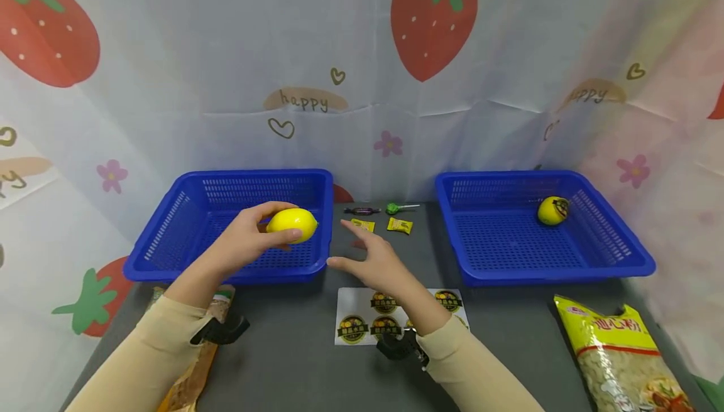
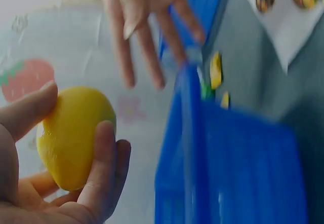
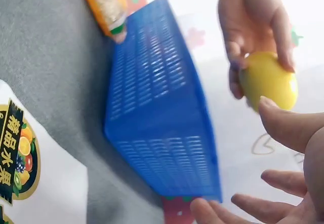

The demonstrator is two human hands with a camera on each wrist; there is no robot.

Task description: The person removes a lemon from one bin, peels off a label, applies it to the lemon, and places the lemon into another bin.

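A yellow lemon (image 1: 292, 225) is gripped between the thumb and fingers of my left hand (image 1: 249, 234), above the right part of the left blue basket (image 1: 226, 277). The left wrist view shows the lemon (image 2: 76, 135) close up, with fingers bent round its side. My right hand (image 1: 376, 261) is held just right of that basket, thumb and fingers spread apart, with nothing in its grasp. In the right wrist view the lemon (image 3: 268, 79) appears beyond the right thumb; a gap between them shows in the head view.
In the right blue basket (image 1: 560, 277) lies a lemon with a dark label (image 1: 552, 210). Small candies (image 1: 400, 225) and a green lollipop (image 1: 393, 209) lie between the baskets. A sticker sheet (image 1: 353, 311) is in front; a yellow bag (image 1: 628, 355) stands right, a brown bag (image 1: 195, 374) left.
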